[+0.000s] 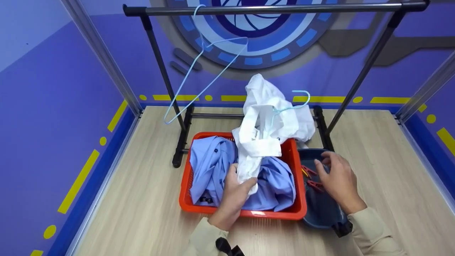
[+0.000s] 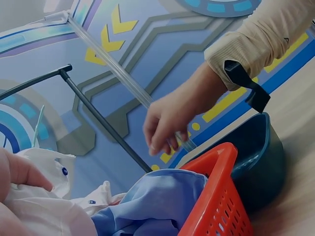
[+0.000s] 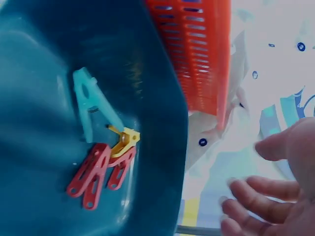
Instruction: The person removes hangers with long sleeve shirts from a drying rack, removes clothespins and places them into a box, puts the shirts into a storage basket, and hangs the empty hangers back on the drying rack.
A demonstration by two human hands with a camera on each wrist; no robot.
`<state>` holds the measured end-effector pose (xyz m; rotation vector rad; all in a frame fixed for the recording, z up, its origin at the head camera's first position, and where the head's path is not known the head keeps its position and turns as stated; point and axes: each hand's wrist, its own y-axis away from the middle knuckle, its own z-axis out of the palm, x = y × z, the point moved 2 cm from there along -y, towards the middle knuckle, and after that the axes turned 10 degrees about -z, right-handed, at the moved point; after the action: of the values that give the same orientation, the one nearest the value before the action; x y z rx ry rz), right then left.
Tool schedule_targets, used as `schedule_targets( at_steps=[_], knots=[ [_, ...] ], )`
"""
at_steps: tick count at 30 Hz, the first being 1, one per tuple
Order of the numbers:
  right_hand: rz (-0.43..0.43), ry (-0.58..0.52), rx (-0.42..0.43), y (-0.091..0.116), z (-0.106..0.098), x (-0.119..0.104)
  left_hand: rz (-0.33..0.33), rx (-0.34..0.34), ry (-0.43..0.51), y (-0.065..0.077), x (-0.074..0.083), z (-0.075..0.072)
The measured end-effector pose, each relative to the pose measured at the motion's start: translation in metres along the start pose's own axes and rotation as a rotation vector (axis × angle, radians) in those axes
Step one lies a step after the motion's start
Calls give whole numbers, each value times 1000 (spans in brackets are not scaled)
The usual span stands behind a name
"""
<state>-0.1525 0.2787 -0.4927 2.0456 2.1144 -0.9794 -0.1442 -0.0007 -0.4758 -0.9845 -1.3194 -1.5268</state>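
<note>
My left hand [image 1: 234, 195] grips a white buttoned shirt [image 1: 265, 94] over the red basket [image 1: 277, 214]. A light-blue hanger [image 1: 308, 97] pokes its hook out near the shirt's collar. Under it, a blue garment [image 1: 213, 156] with dark buttons fills the basket. Over the dark blue basin [image 1: 321, 213], my right hand [image 1: 339, 177] has loosely bent fingers and holds nothing. Inside that basin, the right wrist view shows a teal clothespin [image 3: 93, 101], a yellow clothespin [image 3: 127, 140] and red clothespins [image 3: 91, 174].
A black clothes rack [image 1: 277, 9] stands behind the basket, its bar across the top of the head view. An unused light-blue hanger [image 1: 182, 84] hangs from its left part. Part of the white shirt lies between the rack's feet. Purple wall panels [image 1: 71, 117] enclose the wooden surface [image 1: 142, 199].
</note>
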Motion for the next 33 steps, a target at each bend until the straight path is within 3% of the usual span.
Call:
schedule_targets(
  at_steps=[11,18,22,33],
  knots=[
    [-5,-76,71,-11,-13,-18,24,-11,-22,0,-1,-2],
    [-101,-147,159,-22,-21,-30,40,-45,21,-1,-2,-2],
    [-114,-174,180,-29,-23,-37,33,-33,22,-1,-4,-3],
    [-135,-216,222,-45,-32,-52,66,-21,-57,1,-2,-7]
  ],
)
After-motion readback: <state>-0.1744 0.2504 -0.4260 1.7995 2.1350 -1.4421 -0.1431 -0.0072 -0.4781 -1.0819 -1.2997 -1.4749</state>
